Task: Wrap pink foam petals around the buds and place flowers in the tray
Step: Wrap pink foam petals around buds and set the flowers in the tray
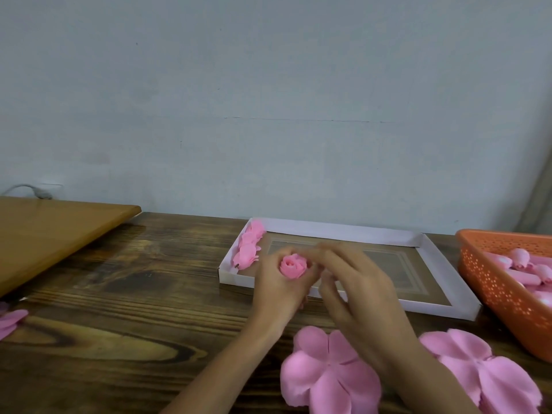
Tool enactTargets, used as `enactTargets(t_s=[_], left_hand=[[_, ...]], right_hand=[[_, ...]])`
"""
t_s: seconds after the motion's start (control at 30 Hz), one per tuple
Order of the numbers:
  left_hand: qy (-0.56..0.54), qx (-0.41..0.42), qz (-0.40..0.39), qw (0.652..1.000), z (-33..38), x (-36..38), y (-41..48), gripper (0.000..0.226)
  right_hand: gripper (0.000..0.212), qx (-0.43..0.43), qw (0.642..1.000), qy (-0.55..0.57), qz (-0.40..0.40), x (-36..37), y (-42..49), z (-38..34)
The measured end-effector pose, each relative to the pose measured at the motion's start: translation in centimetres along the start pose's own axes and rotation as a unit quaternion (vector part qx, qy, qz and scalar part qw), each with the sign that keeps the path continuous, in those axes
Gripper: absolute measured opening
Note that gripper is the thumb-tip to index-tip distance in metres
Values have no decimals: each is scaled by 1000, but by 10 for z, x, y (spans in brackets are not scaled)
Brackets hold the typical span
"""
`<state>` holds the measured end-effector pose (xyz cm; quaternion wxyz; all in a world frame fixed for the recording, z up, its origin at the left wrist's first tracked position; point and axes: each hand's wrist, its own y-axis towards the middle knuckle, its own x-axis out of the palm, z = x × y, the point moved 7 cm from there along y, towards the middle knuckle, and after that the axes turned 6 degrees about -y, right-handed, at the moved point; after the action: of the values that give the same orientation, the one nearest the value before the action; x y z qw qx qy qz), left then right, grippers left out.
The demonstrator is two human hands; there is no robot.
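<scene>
My left hand [276, 289] grips a small pink foam flower [293, 265], its rolled centre facing up, just in front of the tray's near left wall. My right hand [355, 282] is beside it, fingertips touching the flower's right side; the fingers are blurred. The white-walled cardboard tray [334, 227] holds several finished pink flowers [248, 246] in a row along its left wall. Flat pink petal sheets [325, 372] lie on the wooden table under my forearms, with another sheet [484, 372] to the right.
An orange perforated basket [490, 276] at the right edge holds several pink buds [519, 258]. A tan board [44, 231] lies at the far left, with a white cable behind it. More pink petals [10, 322] poke in at the left edge. A grey wall stands behind.
</scene>
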<state>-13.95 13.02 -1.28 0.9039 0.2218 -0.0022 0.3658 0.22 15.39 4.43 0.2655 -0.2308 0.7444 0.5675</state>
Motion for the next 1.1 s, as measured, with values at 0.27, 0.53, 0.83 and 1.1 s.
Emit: enactTargets(t_s=[0.27, 0.53, 0.83, 1.1], left_hand=[[-8, -6, -36, 999, -18, 7, 3, 23], [-23, -16, -15, 999, -3, 9, -2, 35], [-189, -130, 7, 973, -7, 3, -6, 50], [-308, -240, -27, 920, -7, 25, -22, 76]], right_hand=[[43, -38, 996, -72, 24, 7, -3, -1], [37, -32, 996, -71, 34, 9, -5, 1], [31, 158, 964, 201, 69, 19, -9, 17], [41, 173, 958, 222, 54, 34, -15, 14]])
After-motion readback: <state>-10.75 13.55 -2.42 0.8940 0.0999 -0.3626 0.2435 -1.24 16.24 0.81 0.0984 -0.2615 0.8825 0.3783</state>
